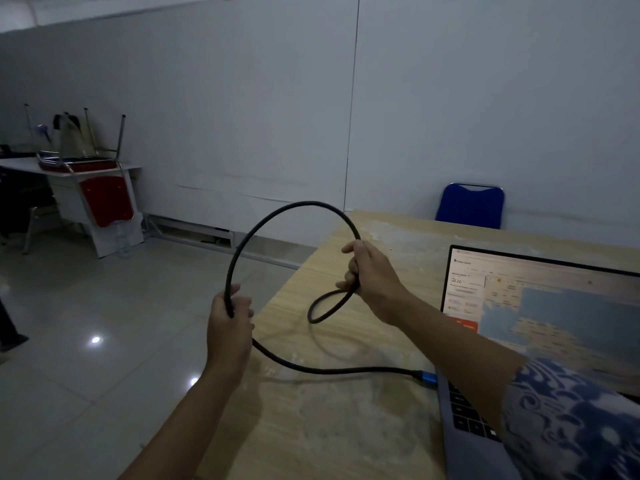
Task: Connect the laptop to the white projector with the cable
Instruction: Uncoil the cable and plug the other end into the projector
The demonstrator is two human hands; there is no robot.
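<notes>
A person stands at a wooden table (346, 427) with a black cable (298, 204) strung between both hands, one end already seated by its blue plug (427, 378) in the left edge of an open laptop (460, 420). From the plug the cable runs left along the tabletop, rises into the left hand (230, 320), arcs high over the table edge and comes down into the right hand (369, 271), below which a small loop hangs above the wood. The left fingers are curled tight round the cable. The right fingers are closed on it too, the thumb lifted clear at the top. The free end is hidden, seemingly within or behind the right hand, so the right hand looks the nearer to the plug that must go into the projector. No white projector is in view. The slack lies mostly leftward, away from the laptop, and probably needs paying out before the free end can travel.
</notes>
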